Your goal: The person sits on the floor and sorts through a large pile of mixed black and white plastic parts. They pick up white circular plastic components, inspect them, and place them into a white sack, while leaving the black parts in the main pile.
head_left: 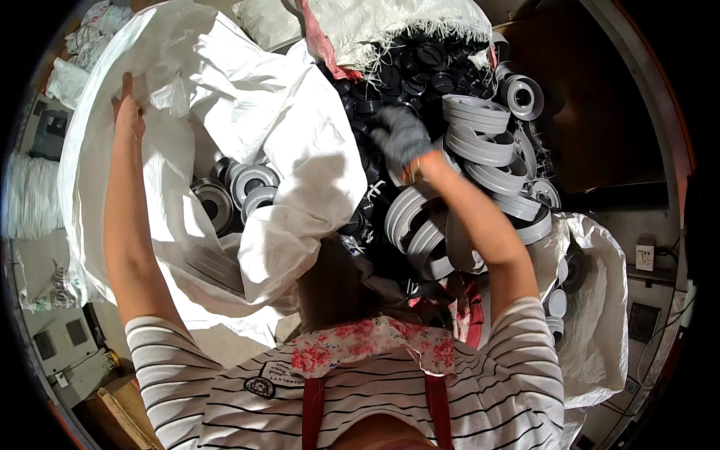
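While having left hand (129, 112) at baggy white plastic sack (240, 82), grey-gloved right hand (401, 139) near far round black plastic caps (431, 54), can't tell either grip; expect stiff, prob. light; pinch rims.

Open white sack (311, 135), rings (480, 152) crowding right hand (403, 139)

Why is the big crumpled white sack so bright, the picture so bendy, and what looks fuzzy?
Head view: strong light makes the big crumpled white sack glare, with a grey shadow on its right side; head view: the wide fisheye lens bends straight edges and leaves black corners; head view: the grey-gloved right hand looks slightly blurred.
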### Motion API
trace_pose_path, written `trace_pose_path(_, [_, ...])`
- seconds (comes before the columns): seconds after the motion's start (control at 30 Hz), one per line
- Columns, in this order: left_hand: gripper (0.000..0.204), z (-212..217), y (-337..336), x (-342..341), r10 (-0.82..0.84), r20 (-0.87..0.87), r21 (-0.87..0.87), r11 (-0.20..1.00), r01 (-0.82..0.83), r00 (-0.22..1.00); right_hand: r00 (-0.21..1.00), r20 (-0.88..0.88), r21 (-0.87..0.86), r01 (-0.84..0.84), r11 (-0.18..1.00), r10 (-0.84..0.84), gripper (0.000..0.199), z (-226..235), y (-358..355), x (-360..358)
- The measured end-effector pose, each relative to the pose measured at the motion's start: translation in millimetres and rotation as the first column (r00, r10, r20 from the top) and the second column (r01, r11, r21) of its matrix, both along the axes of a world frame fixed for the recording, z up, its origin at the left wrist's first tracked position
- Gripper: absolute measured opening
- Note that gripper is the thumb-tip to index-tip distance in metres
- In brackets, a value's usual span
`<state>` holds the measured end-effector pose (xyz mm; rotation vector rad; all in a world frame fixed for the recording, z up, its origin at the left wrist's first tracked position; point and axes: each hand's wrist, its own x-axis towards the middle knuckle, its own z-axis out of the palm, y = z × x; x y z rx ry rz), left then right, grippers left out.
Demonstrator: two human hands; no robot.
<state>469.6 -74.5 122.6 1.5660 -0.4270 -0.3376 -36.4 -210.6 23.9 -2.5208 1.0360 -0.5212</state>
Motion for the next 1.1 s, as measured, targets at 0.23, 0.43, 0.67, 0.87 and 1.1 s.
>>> trace_pose_path(0.23, [0.086,-3,28,16,0.026,-0.058,-0.008,1.0,-0.026,0.998,0.863,-0.455,0.298,0.378,0.877,-0.217,0.077,-66,-103,-3])
trace_pose_path(0.43, [0.055,14,47,-157,0.331,0.146,-0.179,0.936,-0.304,0.932,0.97,-0.025,0.158,0.241,0.958,-0.24,0.083,-20,-80,-32])
trace_pose_path(0.67, [0.05,-109,-16,-374,-0.547,0.837,0.283,0.483,0.829,0.033,0.981,0.186,-0.342,0.018,0.94,0.049,0.054,32,-29,-106])
trace_pose_path(0.87, [0.037,-140,-73,-452,-0.798,0.354,0.927,0.229,0.297,-0.488,0.226,0.474,0.86,-0.325,0.393,-0.851,0.034,70,55,-159])
trace_pose_path(1.1, [0.056,-99,-49,-431,-0.718,0.546,0.821,0.359,0.444,-0.431,0.497,0.647,0.736,-0.21,0.643,-0.579,0.035,68,104,-216])
